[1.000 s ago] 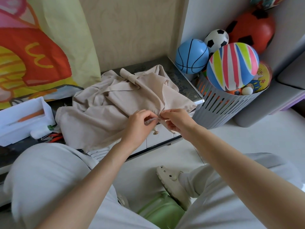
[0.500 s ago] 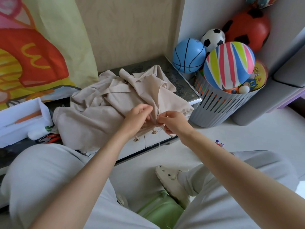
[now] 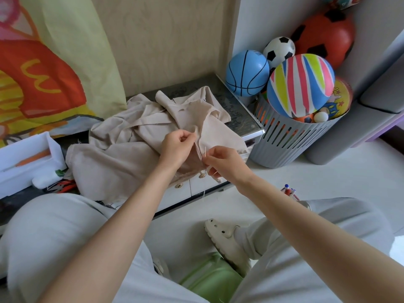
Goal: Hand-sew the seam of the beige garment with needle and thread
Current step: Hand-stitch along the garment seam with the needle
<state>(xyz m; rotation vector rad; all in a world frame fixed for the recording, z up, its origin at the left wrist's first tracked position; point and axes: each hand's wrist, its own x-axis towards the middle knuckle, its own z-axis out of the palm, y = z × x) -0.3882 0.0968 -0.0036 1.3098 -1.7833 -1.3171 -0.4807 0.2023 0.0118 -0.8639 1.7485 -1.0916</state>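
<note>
This is a home, in a corner used for children's play. A grey slatted plastic basket (image 3: 284, 138) on the pale floor overflows with toy balls: a rainbow-striped ball (image 3: 300, 84), a blue basketball-patterned ball (image 3: 247, 73), a small black-and-white football (image 3: 279, 49) and a red-and-black ball (image 3: 323, 38). A bright cartoon-printed yellow-green cloth (image 3: 43, 73) hangs beside beige patterned wallpaper (image 3: 164, 40), above a low dark-topped cabinet (image 3: 236, 106) with white drawers. A cream foam clog slipper (image 3: 227, 241) is on the person's foot.

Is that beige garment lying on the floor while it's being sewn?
No, the beige garment lies on the dark top of a low cabinet, above the pale floor.
</note>
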